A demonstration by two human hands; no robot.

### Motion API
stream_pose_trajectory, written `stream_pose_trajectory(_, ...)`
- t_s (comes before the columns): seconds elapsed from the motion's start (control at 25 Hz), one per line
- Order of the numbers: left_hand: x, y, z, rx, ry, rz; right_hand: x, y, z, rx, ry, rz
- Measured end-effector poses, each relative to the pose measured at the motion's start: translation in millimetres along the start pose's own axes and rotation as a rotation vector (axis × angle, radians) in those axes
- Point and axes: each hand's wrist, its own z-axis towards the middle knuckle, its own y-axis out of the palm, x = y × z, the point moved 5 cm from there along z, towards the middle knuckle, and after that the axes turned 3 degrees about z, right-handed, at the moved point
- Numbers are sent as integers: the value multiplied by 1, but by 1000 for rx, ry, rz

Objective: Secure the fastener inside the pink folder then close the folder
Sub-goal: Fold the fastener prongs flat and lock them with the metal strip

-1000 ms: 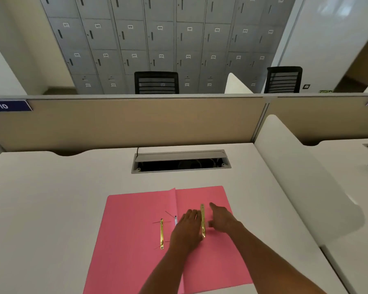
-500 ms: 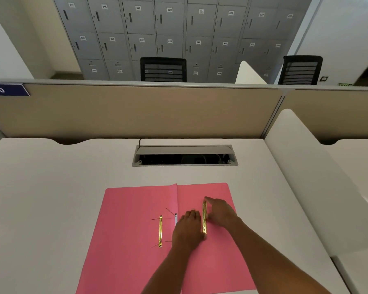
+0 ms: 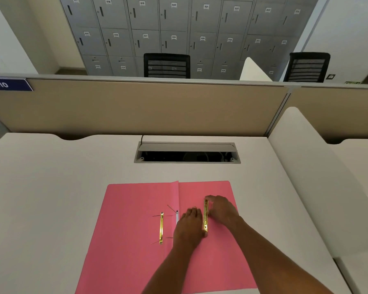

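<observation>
A pink folder (image 3: 128, 234) lies open and flat on the white desk, its spine fold running up the middle. A gold fastener bar (image 3: 161, 228) lies on the left half with thin metal prongs sticking out at both ends. A second gold fastener strip (image 3: 205, 215) stands on edge on the right half. My right hand (image 3: 222, 209) grips its far end from the right. My left hand (image 3: 188, 227) rests on the folder just left of the strip, fingers curled against it and covering the lower spine.
A grey cable tray opening (image 3: 187, 152) is set into the desk behind the folder. A beige partition (image 3: 136, 107) rises at the back, and a white divider panel (image 3: 319, 177) borders the right side. Two black chairs and grey lockers stand beyond.
My right hand has moved in and closed on the far end of the gold strip. The view has tilted down slightly. The left hand has stayed by the strip.
</observation>
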Motion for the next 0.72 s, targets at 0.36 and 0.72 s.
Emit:
stream_pose_trajectory(0.36, -1, 2, 1, -27, 1, -25, 4, 1, 7, 38, -11, -10)
stream_pose_trajectory(0.72, 0, -1, 0, -83, -21, -26, 5, -8, 11, 130, 30, 225)
